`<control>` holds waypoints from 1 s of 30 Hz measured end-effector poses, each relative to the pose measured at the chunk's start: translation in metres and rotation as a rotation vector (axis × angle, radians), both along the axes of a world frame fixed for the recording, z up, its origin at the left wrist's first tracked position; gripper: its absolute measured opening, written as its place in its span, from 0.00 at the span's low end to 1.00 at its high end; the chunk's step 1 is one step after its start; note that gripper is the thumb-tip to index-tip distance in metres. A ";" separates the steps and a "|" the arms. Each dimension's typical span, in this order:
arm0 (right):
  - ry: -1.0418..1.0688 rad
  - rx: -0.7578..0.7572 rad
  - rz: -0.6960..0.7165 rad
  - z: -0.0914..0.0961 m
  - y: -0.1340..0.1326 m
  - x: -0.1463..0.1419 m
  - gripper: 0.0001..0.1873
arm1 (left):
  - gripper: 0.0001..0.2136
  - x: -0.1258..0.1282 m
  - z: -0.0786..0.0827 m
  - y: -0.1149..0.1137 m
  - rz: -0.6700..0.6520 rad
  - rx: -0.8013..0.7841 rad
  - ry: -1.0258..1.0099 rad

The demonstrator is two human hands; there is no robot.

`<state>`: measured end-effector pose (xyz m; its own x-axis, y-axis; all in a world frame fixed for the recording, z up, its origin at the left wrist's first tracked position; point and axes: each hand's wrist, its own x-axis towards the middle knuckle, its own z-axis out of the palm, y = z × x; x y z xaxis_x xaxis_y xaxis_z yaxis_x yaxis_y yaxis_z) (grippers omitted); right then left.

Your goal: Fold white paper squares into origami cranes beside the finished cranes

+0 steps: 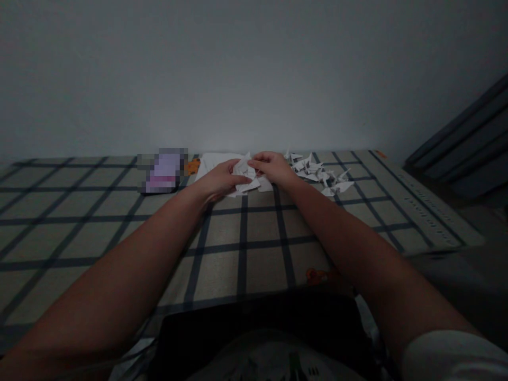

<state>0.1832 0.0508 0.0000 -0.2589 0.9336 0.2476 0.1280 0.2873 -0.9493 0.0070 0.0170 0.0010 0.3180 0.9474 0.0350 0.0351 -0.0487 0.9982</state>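
Observation:
Both my arms reach forward over a checked cloth (246,248). My left hand (220,180) and my right hand (273,166) meet on a small piece of folded white paper (246,177), each pinching an edge of it with closed fingers. The paper sits just above a stack of flat white sheets (214,161) near the wall. To the right of my right hand lies a heap of several finished white paper cranes (321,172).
A blurred-out purple object (163,170) lies left of the sheets. A plain grey wall (254,74) rises behind the surface. The cloth's right edge (432,211) drops off beside dark slanted boards (464,148). Dim light throughout.

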 end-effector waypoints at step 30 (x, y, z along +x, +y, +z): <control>0.070 0.000 0.030 -0.004 0.003 -0.001 0.06 | 0.16 0.005 0.000 0.005 0.138 0.093 -0.291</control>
